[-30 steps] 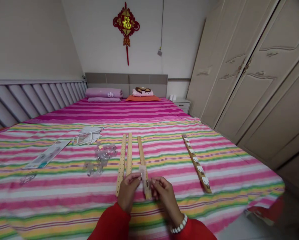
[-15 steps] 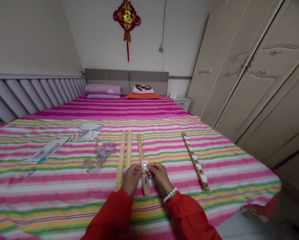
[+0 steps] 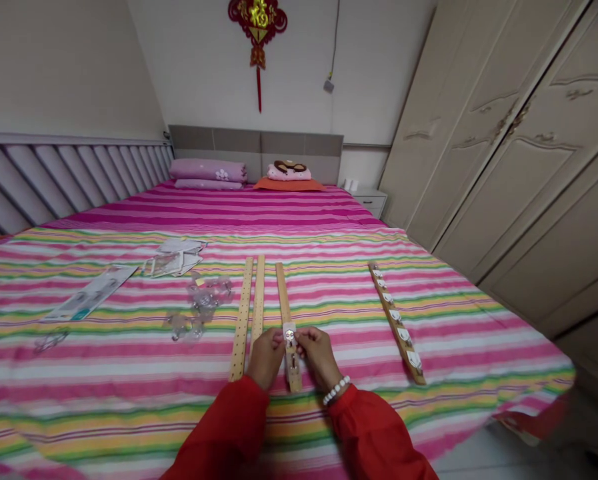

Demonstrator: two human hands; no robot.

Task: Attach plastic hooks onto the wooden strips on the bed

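A narrow wooden strip [image 3: 283, 290] lies on the striped bedspread in front of me. Over its near half, a clear adhesive hook [image 3: 289, 335] with a shiny metal centre is pinched at its edges by both hands. My left hand [image 3: 266, 359] has its fingers closed at the left edge; my right hand [image 3: 321, 355], wearing a white bead bracelet, closes on the right edge. Whether the hook touches the wood I cannot tell. Another clear hook [image 3: 293, 364] sits on the strip's near end.
Two wooden strips with holes, a nearer one [image 3: 242, 320] and its neighbour [image 3: 259, 300], lie to the left. Loose clear hooks [image 3: 205, 303], packaging [image 3: 176, 257] and a hook card [image 3: 91, 293] are farther left. At right lies a strip [image 3: 397, 323] bearing several white hooks.
The hook has come down flatter over the wooden strip, with both hands still at its edges. The camera view has tilted slightly downward.
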